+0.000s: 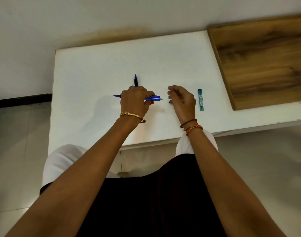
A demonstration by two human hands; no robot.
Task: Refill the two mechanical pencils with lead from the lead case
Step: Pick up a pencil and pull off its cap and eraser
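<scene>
My left hand point(135, 100) grips a blue mechanical pencil point(155, 98) held level, its tip pointing left and its open back end pointing right. A second blue pencil point(135, 80) lies on the white table behind that hand, partly hidden by it. My right hand point(181, 100) hovers just right of the held pencil's back end, fingers curled together; whether a thin lead is pinched in them I cannot tell. A small dark cap point(170, 101) lies on the table by that hand. The teal lead case point(200, 99) lies flat to the right of my right hand.
The white table point(98, 69) ends at an edge close to my lap. A wooden board point(264, 60) covers its far right part. A white wall stands behind the table, and tiled floor shows on both sides.
</scene>
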